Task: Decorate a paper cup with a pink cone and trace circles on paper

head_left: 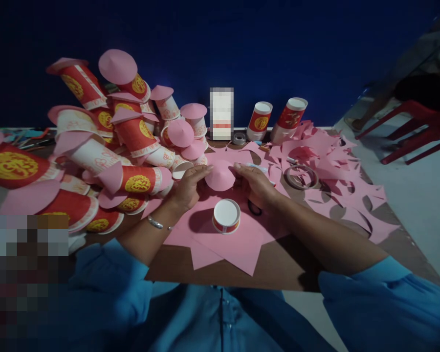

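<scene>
Left hand (pixel 188 189) and right hand (pixel 258 187) are pinching a pink paper cone (pixel 220 176) by its edges, fingers nearly closed, just past a red-and-white paper cup (pixel 226 214) (any shift's needing gentleness, imo).

Dark blue wall (pixel 190 44), pale floor (pixel 410 195), 1 red stool (pixel 420 110), dim light

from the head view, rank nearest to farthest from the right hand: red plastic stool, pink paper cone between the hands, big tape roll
From the right hand:
1. pink paper cone, at its fingertips
2. big tape roll, on the table to its right
3. red plastic stool, far right, beyond the table
</scene>
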The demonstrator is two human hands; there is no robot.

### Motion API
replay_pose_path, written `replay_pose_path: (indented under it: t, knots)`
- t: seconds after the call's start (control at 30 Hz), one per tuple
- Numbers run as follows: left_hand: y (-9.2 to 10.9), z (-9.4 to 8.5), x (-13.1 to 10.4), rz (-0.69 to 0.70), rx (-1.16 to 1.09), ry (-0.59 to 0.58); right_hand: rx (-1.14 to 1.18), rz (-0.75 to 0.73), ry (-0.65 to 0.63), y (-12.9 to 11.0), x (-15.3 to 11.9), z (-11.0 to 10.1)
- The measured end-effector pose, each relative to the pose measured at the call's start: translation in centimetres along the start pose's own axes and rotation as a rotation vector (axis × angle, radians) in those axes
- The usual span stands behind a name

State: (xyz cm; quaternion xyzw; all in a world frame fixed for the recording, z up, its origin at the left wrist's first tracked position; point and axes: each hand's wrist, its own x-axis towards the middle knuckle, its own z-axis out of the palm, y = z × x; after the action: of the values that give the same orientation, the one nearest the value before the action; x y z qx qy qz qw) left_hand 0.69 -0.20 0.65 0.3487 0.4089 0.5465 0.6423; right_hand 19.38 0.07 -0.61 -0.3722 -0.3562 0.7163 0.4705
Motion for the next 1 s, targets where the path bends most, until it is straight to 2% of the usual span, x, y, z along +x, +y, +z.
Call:
replay_pose_path:
  t: [0.17, 0.37, 0.6, 0.87, 1.0]
  knots:
    - [-0.04, -0.1, 0.0, 0.005, 0.008, 0.01, 0.019, -0.015, 0.01, 0.08, -0.06, 0.12]
    - [-0.19, -0.33, -0.13, 0.006, 0.061, -0.051, -0.108, -0.007, -0.076, 0.17, -0.42, -0.02]
    - [-0.25, -0.47, -0.33, -0.03, 0.091, -0.138, -0.135, 0.001, -0.087, 0.34, -0.52, 0.02]
    - [-0.09, -0.13, -0.17, -0.025, -0.007, -0.047, -0.07, -0.035, -0.079, 0.23, -0.33, 0.03]
    - [0.12, 0.22, -0.25, -0.049, -0.049, -0.048, -0.109, -0.021, -0.079, 0.01, -0.36, 0.01]
